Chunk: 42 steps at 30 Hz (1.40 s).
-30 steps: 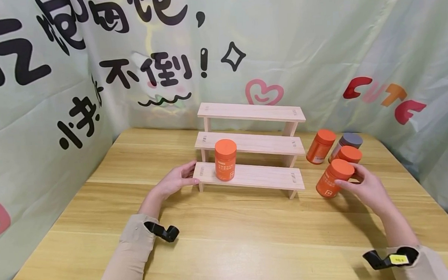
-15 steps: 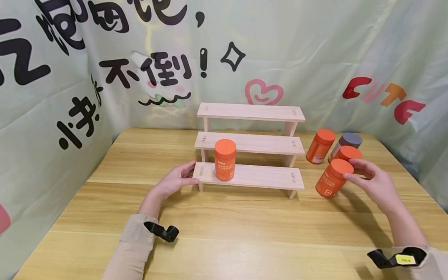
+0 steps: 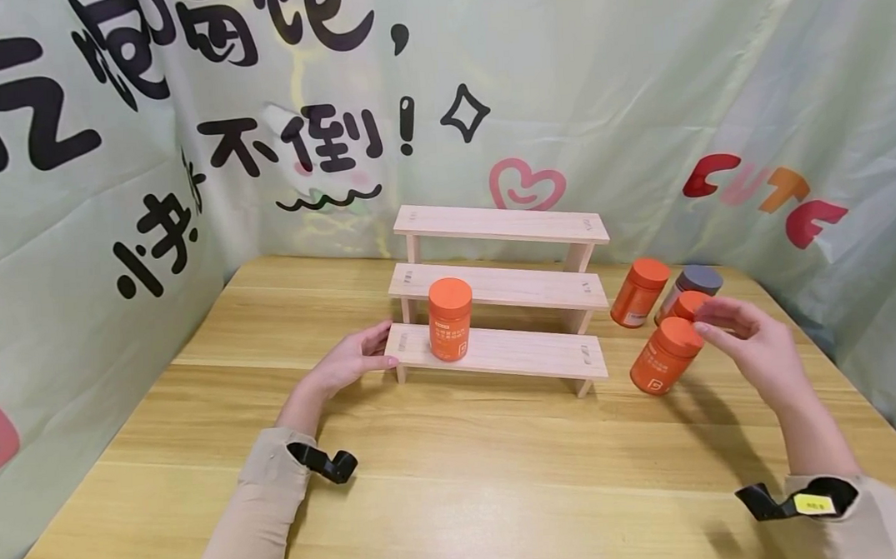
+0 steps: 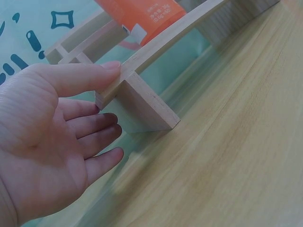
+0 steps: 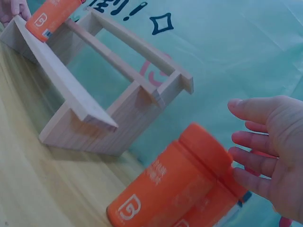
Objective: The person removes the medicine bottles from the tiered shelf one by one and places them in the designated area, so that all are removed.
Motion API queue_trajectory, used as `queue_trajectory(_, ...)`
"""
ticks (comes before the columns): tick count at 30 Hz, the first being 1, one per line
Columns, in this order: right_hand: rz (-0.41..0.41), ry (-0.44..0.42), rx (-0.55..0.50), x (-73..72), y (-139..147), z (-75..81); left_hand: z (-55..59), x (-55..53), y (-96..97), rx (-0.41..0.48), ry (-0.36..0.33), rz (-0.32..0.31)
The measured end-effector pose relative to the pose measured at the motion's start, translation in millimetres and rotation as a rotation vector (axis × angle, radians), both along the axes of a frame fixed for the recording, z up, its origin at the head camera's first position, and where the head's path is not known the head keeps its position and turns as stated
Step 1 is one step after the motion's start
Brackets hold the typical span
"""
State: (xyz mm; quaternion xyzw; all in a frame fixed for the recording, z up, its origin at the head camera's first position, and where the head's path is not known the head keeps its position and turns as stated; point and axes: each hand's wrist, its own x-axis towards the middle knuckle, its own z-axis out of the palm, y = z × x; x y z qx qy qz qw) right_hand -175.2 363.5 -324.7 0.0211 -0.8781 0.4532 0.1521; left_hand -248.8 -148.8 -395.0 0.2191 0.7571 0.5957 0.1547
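A three-tier wooden display shelf (image 3: 499, 350) stands on the table. My left hand (image 3: 346, 363) pinches the left end of its lowest board, thumb on top and index finger against the end, as the left wrist view shows. An orange lidded jar (image 3: 450, 325) is upright on that board, left of its middle. At the right, my right hand (image 3: 763, 357) hovers beside the lids of a front orange jar (image 3: 662, 358) and another orange jar (image 3: 688, 304) behind it. Its fingers are apart and loosely bent in the right wrist view, gripping neither jar; whether they touch a lid is unclear.
Behind those jars stand a further orange jar (image 3: 640, 294) and a jar with a grey-blue lid (image 3: 697, 279), partly hidden. A printed cloth backdrop (image 3: 597, 81) hangs along the back and sides of the wooden table (image 3: 457, 479).
My right hand has let go of the front orange jar and moved slightly back and up, towards the lid of the jar behind. The left hand and the shelf stay put.
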Motion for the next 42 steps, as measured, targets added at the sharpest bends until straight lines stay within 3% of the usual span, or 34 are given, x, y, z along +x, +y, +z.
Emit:
queue_trajectory(8,0.063,-0.008,0.057,-8.8,-24,22.2,-0.4,-0.2,-1.1,-0.001,0.008,-0.005)
queue_trajectory(15,0.176,-0.003,-0.001,-19.2,-54,32.8,0.6,0.0,-1.1,0.001,0.011,-0.007)
queue_trajectory(28,0.393,-0.019,-0.040,-38.6,-107,31.8,0.1,-3.0,-1.2,0.007,0.009,-0.012)
queue_trajectory(42,0.544,-0.082,-0.118,-57.6,-164,26.9,-0.8,-1.3,-0.8,-0.001,0.015,-0.006)
